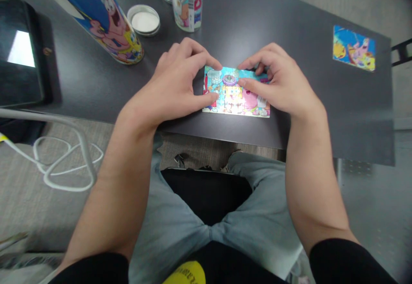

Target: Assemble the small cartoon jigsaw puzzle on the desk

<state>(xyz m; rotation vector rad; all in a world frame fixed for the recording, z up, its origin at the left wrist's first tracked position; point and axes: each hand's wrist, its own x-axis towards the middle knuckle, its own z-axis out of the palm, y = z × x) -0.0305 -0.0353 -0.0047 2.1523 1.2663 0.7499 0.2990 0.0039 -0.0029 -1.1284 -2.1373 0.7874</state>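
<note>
A small assembled jigsaw puzzle (pixel 233 95) with a bright cartoon picture lies flat near the front edge of the dark table. My left hand (pixel 178 84) rests over its left side, the index fingertip at the top edge and the thumb on the surface, well apart. From the right, my right hand (pixel 278 77) reaches over the upper part of the puzzle. Its index fingertip is at the top edge and its thumb lies on the pieces, a small gap between them. The other right fingers curl and partly cover the puzzle's upper right corner.
A tall cartoon-printed canister (pixel 112 22) stands at the left, a smaller printed can (pixel 188 2) behind the puzzle. Round metal lids (pixel 143 19) lie between them. A cartoon picture card (pixel 354 48) is at the right, a black tablet (pixel 21 56) at the far left. White cable (pixel 69 187) hangs below.
</note>
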